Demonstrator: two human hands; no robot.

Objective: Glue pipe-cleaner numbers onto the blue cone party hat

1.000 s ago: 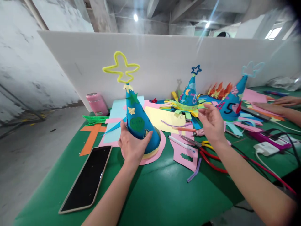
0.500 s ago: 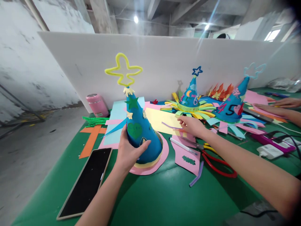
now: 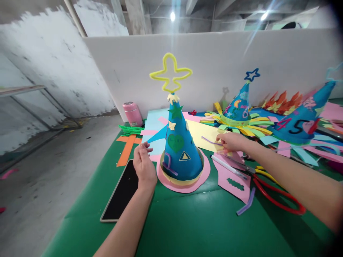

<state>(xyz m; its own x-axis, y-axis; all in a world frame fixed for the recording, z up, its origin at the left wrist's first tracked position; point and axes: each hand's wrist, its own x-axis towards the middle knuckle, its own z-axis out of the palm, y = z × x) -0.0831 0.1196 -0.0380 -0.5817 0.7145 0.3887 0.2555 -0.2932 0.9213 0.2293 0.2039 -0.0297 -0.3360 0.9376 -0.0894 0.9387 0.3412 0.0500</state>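
A blue cone hat [image 3: 184, 167] stands on a pink paper brim, with a yellow fuzzy-wire shape [image 3: 171, 73] on its tip. Stars, a green heart, a triangle and a bent purple piece decorate its side. To its left is my left hand [image 3: 144, 166], off the hat, fingers loosely curled and apart. The tip of a blue paper point [image 3: 158, 135] lies behind its fingertips; I see no grip on it. My right hand [image 3: 232, 142] pinches a thin purple strip [image 3: 207, 140] above yellow paper [image 3: 202, 130]. Scissors [image 3: 278, 192] and a white pen [image 3: 227, 166] lie below my right arm.
A phone [image 3: 120, 196] lies partly under my left forearm. Behind are a pink flask [image 3: 132, 114], green fuzzy wires [image 3: 130, 130] and orange strips [image 3: 127, 150]. Two more decorated hats [image 3: 237, 107] stand rightward. Pink paper [image 3: 235, 184] and a bent purple strip [image 3: 246, 203] lie in front.
My left hand has let go of the blue hat and moved to its left. The hat's side now shows the triangle and purple piece fully. The view has swung left.
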